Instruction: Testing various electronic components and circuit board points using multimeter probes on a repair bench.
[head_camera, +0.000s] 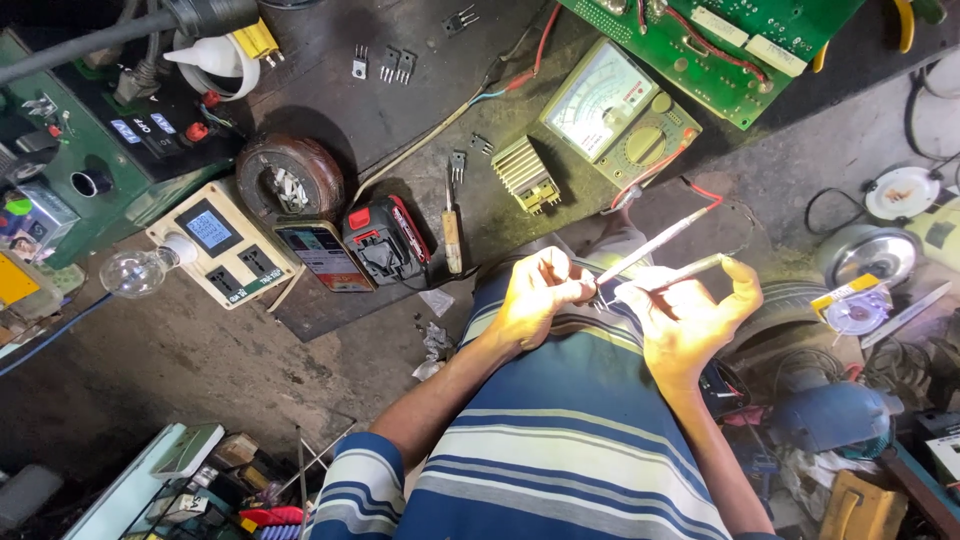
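- Two hands meet over a striped shirt front, both brightly lit, with the work pinched between them; probing looks under way, not finished, judging by the contact at the fingertips.
- Green circuit board (745, 45), top edge of the bench, wired in red; lies well apart from the hands, untouched.
- Analogue multimeter (618, 112), pale dial face, lies on the dark bench above the hands; its red lead runs down toward them, so a reading seems in progress.
- Red and black battery pack (385, 240), left of the hands, idle.
- Finned heatsink (525, 175), beside the meter, set aside.
- Left hand (535, 300): fingers curled shut, pinching something small at the fingertips; the part itself is too small and glare-washed to name.
- Right hand (690, 320): thumb and forefinger closed on a slim probe (690, 268), tip aimed at the left fingertips.
- Second probe (655, 242), red-tailed, slants up from the same meeting point; which hand holds it I cannot tell.
- Loose three-legged components (395, 65), top of the bench, look yet unhandled.
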